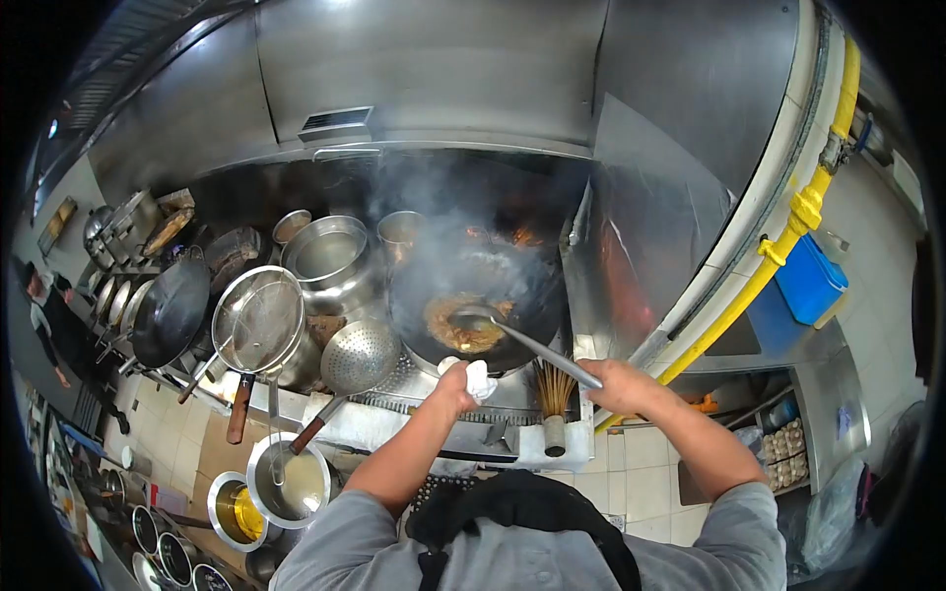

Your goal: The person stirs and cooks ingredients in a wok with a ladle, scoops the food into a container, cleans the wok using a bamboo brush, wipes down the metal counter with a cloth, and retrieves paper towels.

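Note:
A dark wok (537, 340) sits on the stove with steam or smoke rising from it and brown food (465, 335) in its bottom. My right hand (623, 386) is closed round the handle of a long metal ladle (547, 353), whose bowl rests in the food. At the wok's near edge, my left hand (456, 387) is closed on a folded white cloth (479, 380); whether it also grips the wok's rim is hidden. A bamboo brush (555, 404) stands between my hands, nearer the right one.
Left of the wok are a perforated skimmer (361, 357), a mesh strainer (258, 320) and a steel pot (327, 251). Lower left, one bowl (258, 483) holds pale liquid and another (219, 512) yellow oil. Another person (74, 320) stands far left. A yellow pipe (734, 320) runs along the right.

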`<action>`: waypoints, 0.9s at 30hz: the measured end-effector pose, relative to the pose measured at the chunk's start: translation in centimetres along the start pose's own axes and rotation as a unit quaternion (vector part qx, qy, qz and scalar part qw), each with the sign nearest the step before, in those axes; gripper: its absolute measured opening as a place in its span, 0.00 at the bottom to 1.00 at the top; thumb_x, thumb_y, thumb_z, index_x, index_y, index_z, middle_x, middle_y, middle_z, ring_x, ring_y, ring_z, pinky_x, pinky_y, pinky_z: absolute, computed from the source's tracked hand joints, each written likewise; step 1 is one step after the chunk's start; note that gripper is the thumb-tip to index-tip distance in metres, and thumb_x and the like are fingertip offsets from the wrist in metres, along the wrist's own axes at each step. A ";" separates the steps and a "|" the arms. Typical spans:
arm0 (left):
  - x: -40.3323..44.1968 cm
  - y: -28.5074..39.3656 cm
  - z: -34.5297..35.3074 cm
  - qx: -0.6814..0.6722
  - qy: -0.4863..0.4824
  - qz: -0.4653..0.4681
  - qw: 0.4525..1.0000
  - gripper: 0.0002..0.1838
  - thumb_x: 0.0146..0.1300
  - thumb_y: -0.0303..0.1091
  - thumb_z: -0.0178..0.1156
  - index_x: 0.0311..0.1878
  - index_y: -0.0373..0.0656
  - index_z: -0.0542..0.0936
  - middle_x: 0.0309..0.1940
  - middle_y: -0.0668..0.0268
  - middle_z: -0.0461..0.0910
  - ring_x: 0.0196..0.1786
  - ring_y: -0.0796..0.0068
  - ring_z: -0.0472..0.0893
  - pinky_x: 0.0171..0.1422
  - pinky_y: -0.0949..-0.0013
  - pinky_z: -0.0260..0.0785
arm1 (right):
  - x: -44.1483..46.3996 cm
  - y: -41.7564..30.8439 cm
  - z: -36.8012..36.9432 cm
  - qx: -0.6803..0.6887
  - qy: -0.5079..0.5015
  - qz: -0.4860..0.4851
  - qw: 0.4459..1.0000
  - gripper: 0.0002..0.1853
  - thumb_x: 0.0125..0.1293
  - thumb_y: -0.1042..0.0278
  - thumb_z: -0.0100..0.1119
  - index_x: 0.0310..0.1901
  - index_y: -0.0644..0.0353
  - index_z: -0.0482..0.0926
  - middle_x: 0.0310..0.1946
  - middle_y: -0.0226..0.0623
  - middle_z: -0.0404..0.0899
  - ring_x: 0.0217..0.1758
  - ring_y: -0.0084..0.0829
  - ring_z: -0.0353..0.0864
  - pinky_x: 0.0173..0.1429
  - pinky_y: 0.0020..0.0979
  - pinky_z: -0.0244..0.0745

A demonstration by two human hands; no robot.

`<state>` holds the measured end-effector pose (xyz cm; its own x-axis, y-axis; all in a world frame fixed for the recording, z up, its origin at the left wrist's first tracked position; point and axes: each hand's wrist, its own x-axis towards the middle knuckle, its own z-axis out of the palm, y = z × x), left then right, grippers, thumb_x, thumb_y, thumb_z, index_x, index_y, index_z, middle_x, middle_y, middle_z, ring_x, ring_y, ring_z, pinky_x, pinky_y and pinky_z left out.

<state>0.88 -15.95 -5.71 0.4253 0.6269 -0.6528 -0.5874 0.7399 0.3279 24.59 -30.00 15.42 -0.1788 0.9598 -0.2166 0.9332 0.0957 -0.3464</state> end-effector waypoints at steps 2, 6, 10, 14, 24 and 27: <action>-1.3 -0.1 1.2 0.001 -0.020 -0.031 0.999 0.15 0.69 0.37 0.41 0.34 0.46 0.77 0.28 0.63 0.79 0.30 0.60 0.80 0.36 0.51 0.77 | -0.4 -0.1 -0.8 -0.025 -0.010 0.000 1.000 0.27 0.53 0.69 0.56 0.59 0.54 0.71 0.46 0.53 0.78 0.51 0.50 0.76 0.57 0.44 0.71; -1.9 -0.3 0.4 0.037 -0.073 -0.063 0.995 0.14 0.68 0.37 0.41 0.36 0.46 0.77 0.30 0.63 0.80 0.32 0.59 0.81 0.38 0.51 0.77 | 2.2 0.7 1.3 -0.077 -0.075 -0.007 0.994 0.30 0.56 0.66 0.55 0.63 0.58 0.67 0.47 0.51 0.78 0.52 0.49 0.77 0.57 0.43 0.71; 0.5 -5.1 -4.1 -0.007 -0.033 0.030 0.999 0.11 0.67 0.36 0.43 0.40 0.47 0.76 0.33 0.63 0.80 0.34 0.59 0.81 0.41 0.49 0.77 | 5.0 1.1 3.9 -0.093 0.015 0.036 0.995 0.30 0.57 0.68 0.52 0.64 0.59 0.65 0.47 0.55 0.78 0.52 0.50 0.76 0.57 0.44 0.71; -4.2 -8.5 -5.2 0.027 -0.059 -0.021 0.998 0.12 0.70 0.39 0.41 0.45 0.48 0.74 0.33 0.63 0.79 0.33 0.59 0.81 0.39 0.45 0.78 | 1.7 0.4 -0.2 -0.071 0.059 0.011 0.996 0.29 0.56 0.71 0.50 0.64 0.59 0.66 0.46 0.53 0.79 0.50 0.48 0.78 0.56 0.43 0.72; 2.1 0.5 -1.2 0.046 -0.045 -0.017 0.998 0.16 0.70 0.42 0.40 0.37 0.46 0.76 0.28 0.64 0.78 0.30 0.59 0.80 0.38 0.51 0.78 | 7.1 6.0 4.8 0.026 0.103 0.076 0.991 0.29 0.56 0.66 0.57 0.60 0.66 0.69 0.48 0.57 0.77 0.49 0.50 0.79 0.54 0.39 0.74; 2.0 0.4 -1.3 0.040 -0.025 0.002 0.999 0.16 0.70 0.42 0.40 0.38 0.45 0.76 0.28 0.63 0.79 0.30 0.59 0.80 0.39 0.51 0.78 | 7.9 0.4 6.7 0.304 0.023 0.222 0.926 0.30 0.54 0.68 0.60 0.59 0.68 0.68 0.40 0.54 0.80 0.43 0.45 0.80 0.50 0.37 0.76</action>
<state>0.57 -14.71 -7.77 0.4582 0.6398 -0.6170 -0.5334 0.7532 0.3849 21.52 -24.15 7.45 0.2079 0.8800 -0.4270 0.5599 -0.4650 -0.6858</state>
